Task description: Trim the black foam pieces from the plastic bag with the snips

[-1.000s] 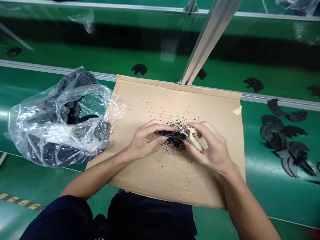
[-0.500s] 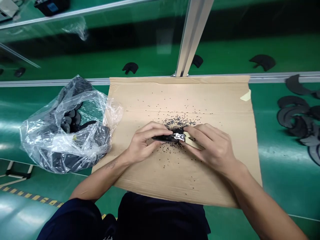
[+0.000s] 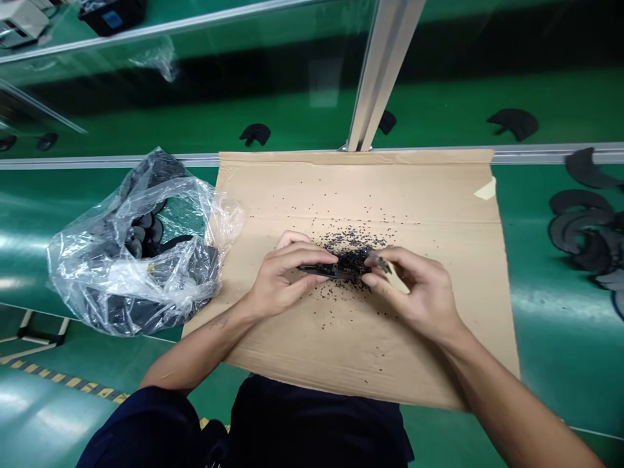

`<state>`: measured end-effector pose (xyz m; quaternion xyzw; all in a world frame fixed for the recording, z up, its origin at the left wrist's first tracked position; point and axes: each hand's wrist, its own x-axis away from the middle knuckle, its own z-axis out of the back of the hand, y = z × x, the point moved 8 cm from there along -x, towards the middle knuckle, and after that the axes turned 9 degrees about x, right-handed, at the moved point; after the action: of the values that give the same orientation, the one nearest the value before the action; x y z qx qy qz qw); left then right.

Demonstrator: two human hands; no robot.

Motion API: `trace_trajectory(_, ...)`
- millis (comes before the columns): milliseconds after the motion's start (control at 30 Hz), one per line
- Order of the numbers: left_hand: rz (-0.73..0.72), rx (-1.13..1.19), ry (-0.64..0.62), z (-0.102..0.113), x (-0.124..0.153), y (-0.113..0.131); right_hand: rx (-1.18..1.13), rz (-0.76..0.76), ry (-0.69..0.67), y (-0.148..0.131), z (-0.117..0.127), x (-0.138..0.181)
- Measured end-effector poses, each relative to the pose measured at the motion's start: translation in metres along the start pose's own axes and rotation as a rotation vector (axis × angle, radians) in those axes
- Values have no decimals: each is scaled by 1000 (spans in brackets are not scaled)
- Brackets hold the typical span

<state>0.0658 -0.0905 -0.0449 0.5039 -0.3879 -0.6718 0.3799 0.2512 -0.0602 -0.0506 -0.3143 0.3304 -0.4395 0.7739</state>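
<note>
Pinched between the thumb and fingers of my left hand (image 3: 279,274) is a thin black plastic part (image 3: 316,269), held flat above the cardboard. My right hand (image 3: 416,286) is closed around a pair of cutting pliers with pale yellow handles (image 3: 396,278); their metal head is blurred and turned away from the part. A dense pile of small black scraps (image 3: 351,250) lies beneath and just beyond both hands, thinning out across the cardboard sheet (image 3: 302,351).
A clear plastic bag (image 3: 199,276) holding black curved parts sits on the left. More black curved parts (image 3: 580,224) are heaped at the right. A metal post (image 3: 385,71) and glass panel rise behind the cardboard, with a few black parts behind them.
The pliers have come away from the black part and turned in my right hand, which has shifted slightly right. My left hand keeps its hold on the part.
</note>
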Motion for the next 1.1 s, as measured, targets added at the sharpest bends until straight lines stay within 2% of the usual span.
trace_trajectory(67,34,38,35,2,1,-3,-71,-63,3,3,-1,-1)
trace_trajectory(100,49,78,41,2,2,-4,-93,-42,1,0,-3,-2)
trace_trajectory(200,1,95,11,-3,3,-3,-40,188,37,-20,-6,1)
trace_trajectory(300,-141,-121,-91,-10,4,4,133,488,102,-45,-8,15)
trace_trajectory(367,-201,-242,-163,-15,5,6,121,575,62,-52,-9,20)
trace_trajectory(433,-204,-257,-191,-15,5,5,-11,542,-3,-48,-5,18)
trace_trajectory(500,-161,-199,-163,-12,3,3,-47,446,10,-37,5,11)
trace_trajectory(600,-75,-85,-115,-8,1,0,201,369,86,-23,14,4)
trace_trajectory(767,-62,10,-99,-10,1,2,485,440,81,-20,2,5)
trace_trajectory(1100,-51,32,-88,-10,2,1,607,481,117,-27,1,9)
